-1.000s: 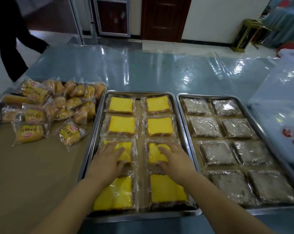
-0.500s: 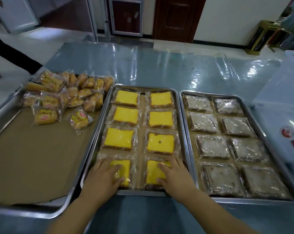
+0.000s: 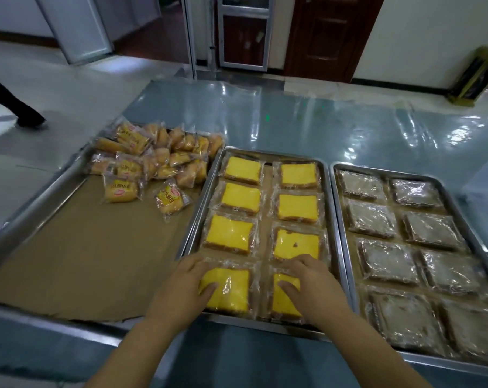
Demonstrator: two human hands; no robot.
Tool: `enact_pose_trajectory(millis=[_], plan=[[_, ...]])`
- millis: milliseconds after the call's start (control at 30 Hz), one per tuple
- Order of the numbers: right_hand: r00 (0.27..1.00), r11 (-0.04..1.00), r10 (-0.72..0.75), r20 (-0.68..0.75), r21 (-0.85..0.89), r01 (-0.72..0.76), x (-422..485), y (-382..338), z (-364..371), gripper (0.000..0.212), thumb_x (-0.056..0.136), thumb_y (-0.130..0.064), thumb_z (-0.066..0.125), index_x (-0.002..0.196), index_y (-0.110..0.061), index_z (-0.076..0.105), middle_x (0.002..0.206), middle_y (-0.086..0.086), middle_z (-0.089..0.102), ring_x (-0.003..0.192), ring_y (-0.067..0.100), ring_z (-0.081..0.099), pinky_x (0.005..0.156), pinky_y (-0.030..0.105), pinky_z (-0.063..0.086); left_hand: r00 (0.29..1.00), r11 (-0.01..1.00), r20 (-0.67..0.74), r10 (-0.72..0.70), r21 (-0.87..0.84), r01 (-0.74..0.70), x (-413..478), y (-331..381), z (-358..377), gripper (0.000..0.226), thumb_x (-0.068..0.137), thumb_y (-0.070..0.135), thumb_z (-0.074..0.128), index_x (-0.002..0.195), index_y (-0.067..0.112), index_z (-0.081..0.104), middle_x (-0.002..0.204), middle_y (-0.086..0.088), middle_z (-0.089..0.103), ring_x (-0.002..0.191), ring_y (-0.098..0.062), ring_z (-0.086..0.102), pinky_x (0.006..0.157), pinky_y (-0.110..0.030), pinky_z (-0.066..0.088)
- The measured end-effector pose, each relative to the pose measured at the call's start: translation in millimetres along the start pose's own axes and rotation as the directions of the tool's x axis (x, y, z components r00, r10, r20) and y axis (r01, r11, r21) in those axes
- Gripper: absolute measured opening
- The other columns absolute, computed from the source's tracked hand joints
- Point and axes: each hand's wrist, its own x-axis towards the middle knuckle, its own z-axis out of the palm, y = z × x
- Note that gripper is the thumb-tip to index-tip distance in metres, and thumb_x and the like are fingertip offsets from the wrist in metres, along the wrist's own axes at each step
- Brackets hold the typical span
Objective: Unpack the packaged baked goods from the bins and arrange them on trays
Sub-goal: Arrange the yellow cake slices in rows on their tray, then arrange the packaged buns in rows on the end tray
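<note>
Both hands are down on the near row: the left hand lies open and flat, fingers straight, on the near-left yellow cake packet, and the right hand is palm down the same way on the near-right packet. Nothing is gripped, it's just pressing and squaring up. Those two sit at the front of the middle tray, with six more yellow packets lined up two by two beyond them. That tray looks full! To the right, touching rim to rim, the right tray holds eight dark wrapped slices. To the left, the left tray has bare brown paper and small bread packets heaped loosely at its far end, waiting to be laid out. Here's the danger: this cake looks soft, so a heavy palm could squash it. The film looks slick too, so a sideways nudge could skate a packet onto its neighbour's seam and spoil the grid. A shove toward the near rim might shift the whole tray on the plastic-covered table.
</note>
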Motion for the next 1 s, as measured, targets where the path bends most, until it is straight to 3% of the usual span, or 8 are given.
enact_pose_trajectory(millis=[133, 233, 333, 467, 567, 833, 933, 1000], plan=[[0.998, 0.990, -0.017, -0.054, 0.139, 0.024, 26, -43, -1, 0.031, 0.089, -0.036, 0.058, 0.118, -0.025, 0.059, 0.112, -0.008, 0.056, 0.103, 0.013, 0.052, 0.081, 0.028, 0.046, 0.991, 0.993, -0.110, -0.071, -0.107, 0.059, 8, -28, -40, 0.019, 0.082, 0.024, 0.069, 0.100, 0.020, 0.067, 0.099, 0.015, 0.049, 0.091, -0.005, 0.049, 0.077, -0.019, 0.039], [0.996, 0.981, 0.014, -0.090, 0.196, 0.003, 52, -87, 8, 0.029, 0.089, -0.041, 0.058, 0.115, -0.028, 0.061, 0.110, -0.011, 0.059, 0.097, 0.007, 0.055, 0.081, 0.029, 0.048, 0.975, 0.987, -0.203, -0.089, -0.151, 0.058, 18, -68, -71, 0.012, 0.081, 0.019, 0.071, 0.091, 0.012, 0.070, 0.092, 0.012, 0.055, 0.088, -0.006, 0.051, 0.076, -0.024, 0.043], [0.989, 0.967, 0.054, -0.136, 0.254, -0.018, 79, -135, 24, 0.023, 0.088, -0.040, 0.059, 0.108, -0.030, 0.064, 0.105, -0.013, 0.061, 0.087, 0.002, 0.056, 0.080, 0.029, 0.050, 0.975, 0.963, -0.107, -0.195, -0.211, 0.169, 31, -122, -102, 0.018, 0.083, 0.023, 0.069, 0.099, 0.015, 0.068, 0.099, 0.006, 0.061, 0.092, -0.013, 0.056, 0.079, -0.025, 0.042], [0.984, 0.956, 0.105, -0.142, 0.289, -0.061, 112, -197, 49, 0.021, 0.088, -0.036, 0.060, 0.105, -0.025, 0.065, 0.099, -0.008, 0.063, 0.090, 0.010, 0.058, 0.078, 0.031, 0.050, 0.973, 0.947, 0.019, -0.231, -0.226, 0.229, 52, -190, -138, 0.022, 0.086, 0.027, 0.064, 0.106, 0.018, 0.065, 0.104, 0.002, 0.065, 0.093, -0.013, 0.058, 0.079, -0.028, 0.045], [0.985, 0.961, 0.109, -0.135, 0.268, -0.070, 134, -233, 67, 0.023, 0.086, -0.036, 0.062, 0.105, -0.024, 0.065, 0.095, -0.009, 0.063, 0.086, 0.008, 0.058, 0.072, 0.025, 0.046, 0.967, 0.951, 0.048, -0.251, -0.172, 0.256, 66, -232, -158, 0.027, 0.087, 0.035, 0.061, 0.110, 0.021, 0.064, 0.104, 0.001, 0.067, 0.090, -0.011, 0.058, 0.075, -0.026, 0.045], [0.973, 0.965, 0.223, -0.063, 0.157, -0.211, 187, -261, 100, 0.042, 0.084, -0.038, 0.062, 0.122, -0.022, 0.054, 0.121, -0.001, 0.053, 0.110, 0.021, 0.051, 0.086, 0.032, 0.044, 0.989, 0.982, 0.020, -0.150, -0.110, 0.151, 116, -281, -166, 0.035, 0.086, 0.043, 0.058, 0.118, 0.029, 0.054, 0.117, 0.001, 0.053, 0.095, -0.009, 0.050, 0.075, -0.025, 0.039], [0.948, 0.943, 0.317, -0.037, 0.125, -0.310, 204, -253, 103, 0.056, 0.084, -0.037, 0.061, 0.133, -0.022, 0.041, 0.137, 0.003, 0.040, 0.121, 0.024, 0.041, 0.097, 0.040, 0.042, 0.971, 0.968, 0.004, -0.238, -0.085, 0.237, 135, -280, -157, 0.050, 0.084, 0.050, 0.058, 0.127, 0.031, 0.042, 0.126, -0.002, 0.047, 0.106, -0.017, 0.051, 0.080, -0.030, 0.044], [0.946, 0.942, 0.325, -0.022, 0.099, -0.321, 213, -249, 104, 0.067, 0.086, -0.036, 0.060, 0.144, -0.025, 0.028, 0.148, 0.005, 0.026, 0.130, 0.027, 0.031, 0.104, 0.043, 0.036, 0.955, 0.943, 0.027, -0.295, -0.156, 0.295, 144, -278, -152, 0.051, 0.083, 0.046, 0.062, 0.127, 0.028, 0.042, 0.120, -0.002, 0.056, 0.101, -0.018, 0.055, 0.071, -0.026, 0.042]])
